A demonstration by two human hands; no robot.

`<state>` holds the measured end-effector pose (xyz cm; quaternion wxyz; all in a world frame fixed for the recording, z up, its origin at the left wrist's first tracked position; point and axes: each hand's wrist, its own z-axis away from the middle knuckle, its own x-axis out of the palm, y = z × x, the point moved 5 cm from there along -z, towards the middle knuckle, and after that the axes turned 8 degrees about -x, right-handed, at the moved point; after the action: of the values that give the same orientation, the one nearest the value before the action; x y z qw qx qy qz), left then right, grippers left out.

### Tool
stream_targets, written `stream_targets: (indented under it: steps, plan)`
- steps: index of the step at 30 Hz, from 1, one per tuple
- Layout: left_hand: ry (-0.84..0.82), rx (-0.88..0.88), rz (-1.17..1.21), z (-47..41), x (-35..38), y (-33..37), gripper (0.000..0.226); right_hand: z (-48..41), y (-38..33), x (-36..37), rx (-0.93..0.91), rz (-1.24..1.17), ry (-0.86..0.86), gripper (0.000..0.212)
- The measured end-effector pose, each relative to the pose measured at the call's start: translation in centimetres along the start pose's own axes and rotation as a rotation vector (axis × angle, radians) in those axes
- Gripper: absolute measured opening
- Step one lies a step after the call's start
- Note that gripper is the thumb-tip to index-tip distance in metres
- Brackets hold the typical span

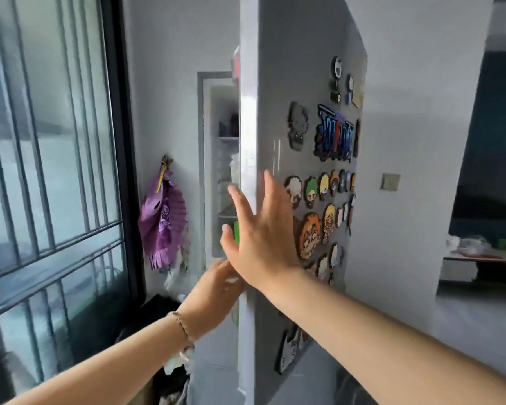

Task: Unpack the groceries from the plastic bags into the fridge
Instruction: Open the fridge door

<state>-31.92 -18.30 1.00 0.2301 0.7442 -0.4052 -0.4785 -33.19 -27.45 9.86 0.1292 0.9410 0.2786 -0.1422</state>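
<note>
Progress hard to judge; fridge door (275, 106) ajar; right grip (263, 232) splayed flat on it, empty; left grip (214, 290) blurred at its edge, closure untellable.

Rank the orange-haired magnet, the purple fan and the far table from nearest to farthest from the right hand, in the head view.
1. orange-haired magnet, on the fridge door, just right of the right hand.
2. purple fan, hanging on the wall to the left.
3. far table, in the room beyond, far right.
</note>
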Motion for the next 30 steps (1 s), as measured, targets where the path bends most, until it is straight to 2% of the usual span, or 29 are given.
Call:
stream_targets:
  steps: [6,8,10,12,14,17,20,25,30]
  plan:
    - [-0.215,0.051,-0.152,2.4,3.1,3.4,0.026,3.3,3.6,-5.6,0.291,0.274,-0.073,0.072]
    - [-0.253,0.084,-0.215,2.5,4.1,5.5,0.025,4.3,5.6,-7.9,0.362,0.346,-0.089,0.084]
    - [-0.281,0.101,-0.261,2.4,5.3,7.6,0.02,5.9,8.1,-9.7,0.444,0.376,-0.228,0.099]
    - [-0.304,0.097,-0.324,2.0,6.5,8.9,0.017,7.4,10.1,-11.3,0.49,0.397,-0.323,0.103]
    - [-0.31,0.098,-0.361,1.4,7.5,10.3,0.015,9.1,12.3,-12.9,0.577,0.433,-0.324,0.099]
    - [-0.266,0.104,-0.421,0.0,8.7,12.0,0.016,10.9,15.3,-14.9,0.691,0.546,-0.185,0.097]
    - [-0.261,0.065,-0.447,-1.4,10.4,12.6,0.02,12.9,19.9,-16.7,0.773,0.496,-0.27,0.088]
    - [-0.24,0.019,-0.444,-4.2,15.0,14.4,0.021,15.4,29.4,-21.3,0.741,0.388,-0.233,0.091]
    - [-0.226,-0.036,-0.453,-7.8,20.9,17.2,0.018,17.7,38.0,-22.3,0.757,0.262,-0.236,0.093]
